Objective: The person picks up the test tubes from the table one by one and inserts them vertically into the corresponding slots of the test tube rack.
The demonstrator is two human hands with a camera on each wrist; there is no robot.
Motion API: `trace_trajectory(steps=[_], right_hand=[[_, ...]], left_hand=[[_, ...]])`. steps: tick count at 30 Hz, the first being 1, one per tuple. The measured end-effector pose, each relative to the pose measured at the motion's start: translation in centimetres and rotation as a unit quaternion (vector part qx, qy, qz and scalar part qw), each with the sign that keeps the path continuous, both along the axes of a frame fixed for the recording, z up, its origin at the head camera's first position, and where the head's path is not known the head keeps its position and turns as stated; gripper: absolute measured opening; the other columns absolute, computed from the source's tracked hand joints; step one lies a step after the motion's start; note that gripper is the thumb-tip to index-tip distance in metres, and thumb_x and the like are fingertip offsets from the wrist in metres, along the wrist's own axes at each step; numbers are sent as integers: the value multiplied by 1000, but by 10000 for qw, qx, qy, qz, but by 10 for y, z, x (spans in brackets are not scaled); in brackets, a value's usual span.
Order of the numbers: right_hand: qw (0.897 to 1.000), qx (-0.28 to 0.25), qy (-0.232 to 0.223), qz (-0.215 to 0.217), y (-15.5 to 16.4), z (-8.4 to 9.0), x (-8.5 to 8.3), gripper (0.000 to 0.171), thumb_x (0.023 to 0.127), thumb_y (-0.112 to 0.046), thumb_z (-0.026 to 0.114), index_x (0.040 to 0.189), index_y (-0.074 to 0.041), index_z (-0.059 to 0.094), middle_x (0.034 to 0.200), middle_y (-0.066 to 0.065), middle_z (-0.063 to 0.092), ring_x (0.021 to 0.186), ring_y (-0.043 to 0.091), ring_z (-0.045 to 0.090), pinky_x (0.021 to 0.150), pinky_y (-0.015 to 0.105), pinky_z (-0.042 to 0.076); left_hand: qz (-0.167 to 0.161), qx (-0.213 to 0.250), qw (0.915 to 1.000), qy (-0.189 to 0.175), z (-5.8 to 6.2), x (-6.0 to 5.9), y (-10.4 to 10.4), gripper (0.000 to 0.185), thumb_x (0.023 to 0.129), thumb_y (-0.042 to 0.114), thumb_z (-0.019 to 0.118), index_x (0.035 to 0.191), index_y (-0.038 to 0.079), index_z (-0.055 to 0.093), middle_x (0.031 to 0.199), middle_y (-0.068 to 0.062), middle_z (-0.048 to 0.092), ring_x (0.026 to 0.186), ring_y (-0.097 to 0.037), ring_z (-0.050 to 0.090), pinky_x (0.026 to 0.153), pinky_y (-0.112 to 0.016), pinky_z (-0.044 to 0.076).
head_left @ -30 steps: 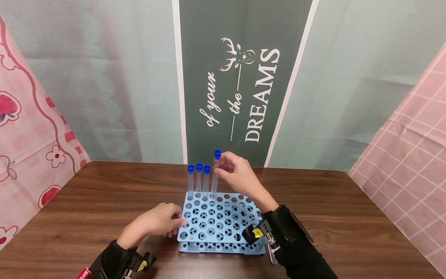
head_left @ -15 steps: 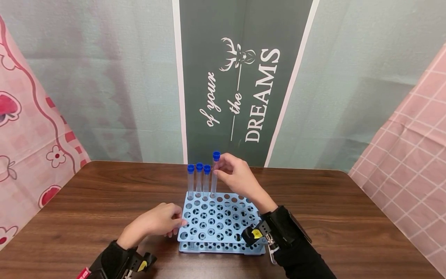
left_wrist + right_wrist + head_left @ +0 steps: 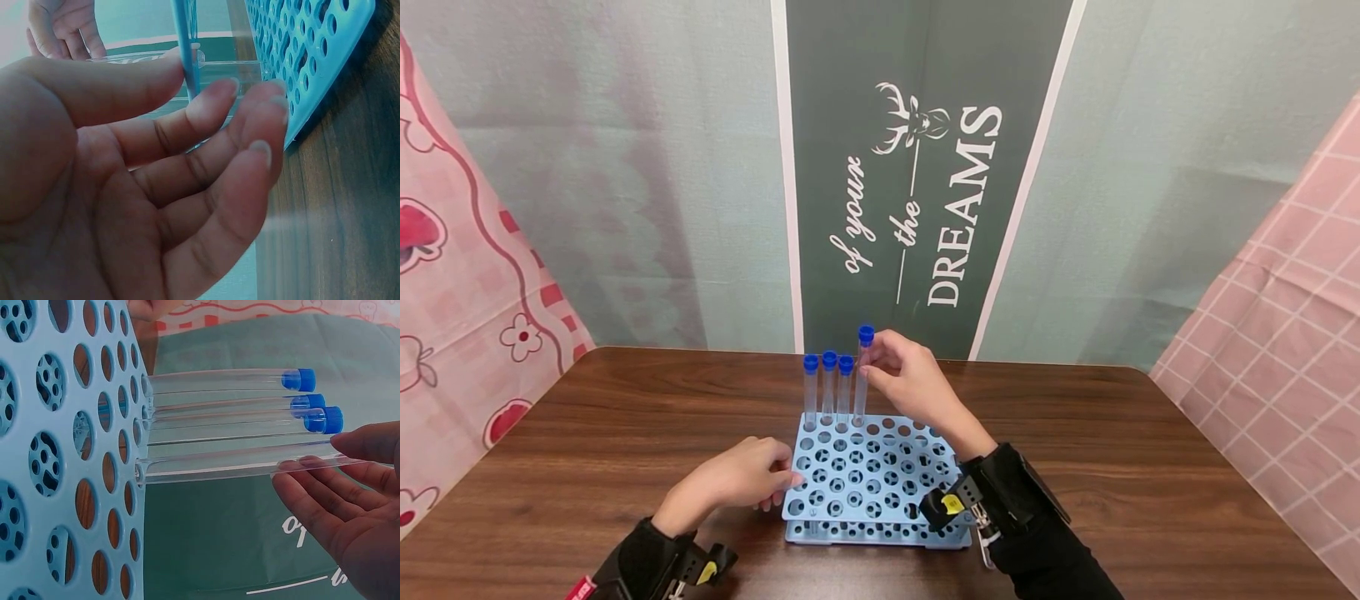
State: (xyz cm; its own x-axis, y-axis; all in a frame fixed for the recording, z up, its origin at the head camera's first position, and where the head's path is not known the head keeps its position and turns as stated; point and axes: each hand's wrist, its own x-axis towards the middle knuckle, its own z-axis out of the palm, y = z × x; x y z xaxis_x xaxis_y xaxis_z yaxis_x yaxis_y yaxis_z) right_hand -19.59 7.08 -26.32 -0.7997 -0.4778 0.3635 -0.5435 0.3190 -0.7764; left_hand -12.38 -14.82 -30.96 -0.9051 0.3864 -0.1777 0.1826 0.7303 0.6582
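My right hand [image 3: 917, 379] pinches a clear test tube [image 3: 860, 398] with a blue cap near its upper part. The tube stands nearly upright, its lower end right at a back-row hole of the light blue test tube rack [image 3: 880, 515]. In the right wrist view, thumb and fingertips close around this tube [image 3: 219, 465]. Three more blue-capped tubes [image 3: 810, 392] stand in the rack's back left corner, their caps lower than the held one's. At the rack's left edge my left hand [image 3: 741, 475] grips the top plate [image 3: 183, 37] between thumb and index finger.
The rack stands on a dark wood-grain table [image 3: 1097, 467]. Behind it hangs a grey-green cloth [image 3: 730, 192] with white lettering. Pink patterned cloths [image 3: 467, 317] flank both sides. Each wrist wears a black camera strap [image 3: 1018, 483].
My right hand has moved the held tube slightly down and left, bringing its lower end to the hole; over the last half second it stays there. The left hand has not moved.
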Motion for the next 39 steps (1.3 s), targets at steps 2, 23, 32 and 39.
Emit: trace_trajectory(steps=[2,23,32,39], right_hand=[[10000,28,3,-17,0,-1,0,14,86,0,59,100,-1,56,90,10,63,84,21,62,77,35,49],[9983,538,-80,-229,1,-14,3,11,87,-3,60,97,-4,56,88,5,61,84,19,62,76,32,50],[9963,783,-114,-342,0,-20,3,8,87,-5,60,94,-6,56,87,4,62,83,18,62,75,31,50],[9960,843,-53,-302,-1,-22,3,8,87,-4,60,94,-5,57,87,4,62,81,18,62,75,32,50]], left_hand=[[-2,5,10000,1,0,0,0,24,87,16,63,66,8,53,55,0,52,47,-12,48,45,-25,37],[10,-18,10000,17,0,0,1,24,86,15,63,66,8,53,55,1,52,47,-12,48,45,-25,36],[31,-13,10000,13,-1,0,0,24,86,15,63,66,8,53,55,0,52,47,-12,48,46,-25,37],[33,-42,10000,28,0,0,0,24,86,15,63,66,8,53,56,0,52,47,-12,48,46,-25,37]])
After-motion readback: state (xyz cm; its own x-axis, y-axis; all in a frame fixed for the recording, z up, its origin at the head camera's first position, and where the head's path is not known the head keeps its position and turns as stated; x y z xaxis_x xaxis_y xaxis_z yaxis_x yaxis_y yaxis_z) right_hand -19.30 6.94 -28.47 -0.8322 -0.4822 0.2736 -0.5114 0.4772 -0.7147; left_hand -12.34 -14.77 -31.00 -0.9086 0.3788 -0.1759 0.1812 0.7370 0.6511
